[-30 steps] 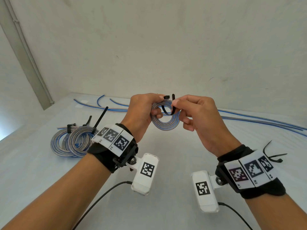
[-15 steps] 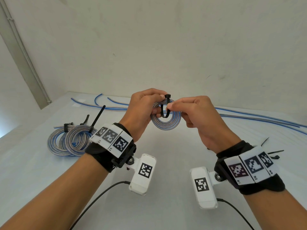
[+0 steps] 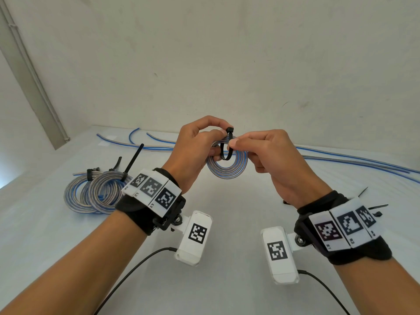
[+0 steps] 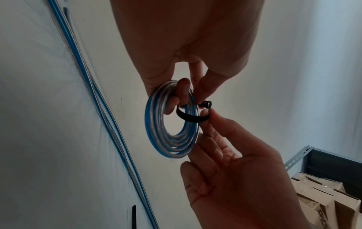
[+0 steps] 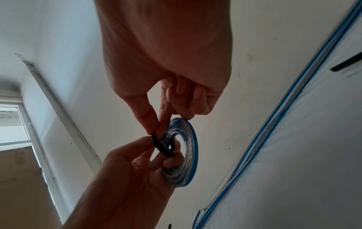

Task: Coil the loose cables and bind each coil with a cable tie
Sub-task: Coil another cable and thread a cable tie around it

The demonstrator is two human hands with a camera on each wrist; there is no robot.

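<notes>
A small coil of blue-and-silver cable (image 3: pixel 227 170) (image 4: pixel 170 144) (image 5: pixel 184 155) hangs in the air above the table. My left hand (image 3: pixel 200 142) (image 4: pixel 182 93) grips the coil's upper left, fingers through its hole. A black cable tie (image 3: pixel 226 153) (image 4: pixel 191 117) (image 5: pixel 161 146) loops through the hole and round the windings, its head (image 3: pixel 230 129) sticking up above the coil. My right hand (image 3: pixel 254 144) (image 5: pixel 156 124) pinches the tie's strap between thumb and forefinger, next to the left thumb.
Two bound coils (image 3: pixel 97 194) with upright tie tails lie at the table's left. Loose blue cables (image 3: pixel 354 160) run along the far edge by the wall. Spare black ties (image 3: pixel 372 206) lie at the right, behind my right wrist.
The tie has gone from an open strap to a closed loop round the coil, its head now above the windings. Both hands rose slightly and moved closer together.
</notes>
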